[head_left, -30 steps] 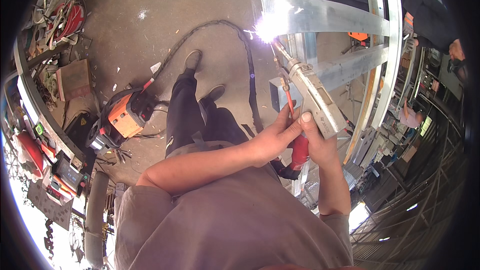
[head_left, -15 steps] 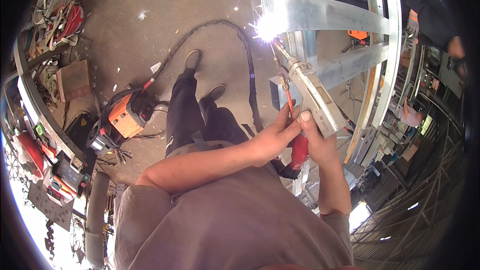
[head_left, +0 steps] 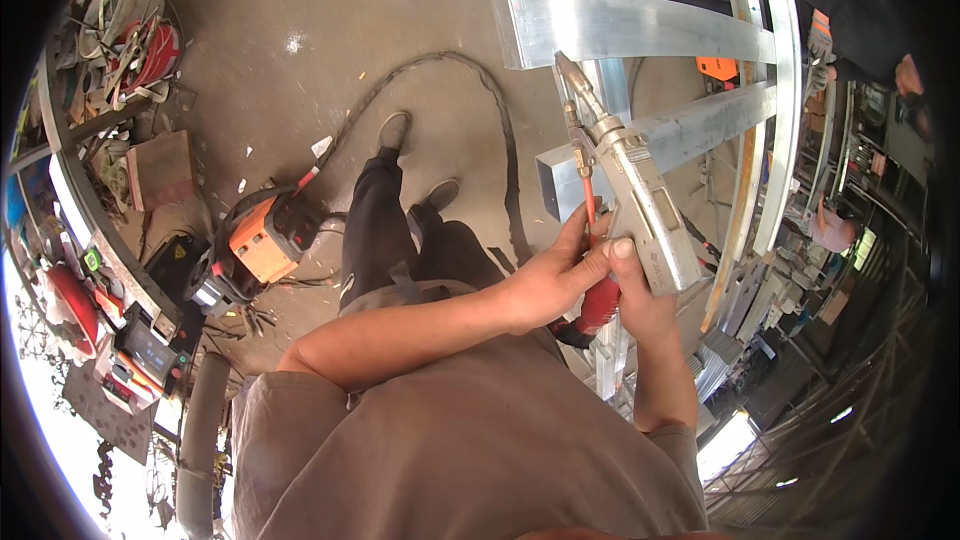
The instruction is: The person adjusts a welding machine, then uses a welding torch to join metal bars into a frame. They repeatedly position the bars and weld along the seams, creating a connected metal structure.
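Both hands grip a silver handheld welding gun [head_left: 648, 215] with a red handle [head_left: 599, 306]. My left hand [head_left: 555, 282] comes in from the left, its fingers closed about the gun's underside beside the orange hose [head_left: 588, 192]. My right hand [head_left: 645, 305] wraps the rear of the gun, thumb along its side. The brass-coloured nozzle [head_left: 572, 68] points up and left, with its tip at the lower edge of a shiny rectangular metal tube [head_left: 640, 25], near the tube's end; whether it touches cannot be told. No light shows at the tip. A second tube [head_left: 700, 123] lies below.
Long metal rails [head_left: 779, 90] cross the tubes on the right. A black cable [head_left: 511, 170] loops over the floor toward an orange machine [head_left: 265, 240]. A co-worker's gloved hand [head_left: 820, 38] is by the rails. A cluttered bench [head_left: 115, 250] stands at left.
The bright welding flash and sparks at the nozzle have gone out. The view has shifted slightly; both hands keep the same hold on the gun.
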A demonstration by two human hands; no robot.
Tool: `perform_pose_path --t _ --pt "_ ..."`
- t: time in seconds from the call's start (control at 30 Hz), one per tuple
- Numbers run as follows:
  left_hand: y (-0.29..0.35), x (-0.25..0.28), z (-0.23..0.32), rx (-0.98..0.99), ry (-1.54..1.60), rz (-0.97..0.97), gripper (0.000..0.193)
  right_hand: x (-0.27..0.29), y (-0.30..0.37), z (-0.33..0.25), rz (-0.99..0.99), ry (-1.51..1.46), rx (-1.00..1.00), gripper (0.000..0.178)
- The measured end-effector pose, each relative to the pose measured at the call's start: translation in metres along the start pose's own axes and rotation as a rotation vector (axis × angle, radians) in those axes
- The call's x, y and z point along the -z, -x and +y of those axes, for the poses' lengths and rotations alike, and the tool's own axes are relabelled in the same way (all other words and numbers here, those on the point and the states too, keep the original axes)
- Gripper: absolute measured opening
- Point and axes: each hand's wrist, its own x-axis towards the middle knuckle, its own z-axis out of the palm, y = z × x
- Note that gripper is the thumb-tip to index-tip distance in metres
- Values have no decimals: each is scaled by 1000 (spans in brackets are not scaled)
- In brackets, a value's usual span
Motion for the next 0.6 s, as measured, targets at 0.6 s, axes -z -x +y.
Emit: perform_pose_path --t 0.6 --pt "7 -22 -30 58 -354 57 86 7 51 57 172 -93 219 42"
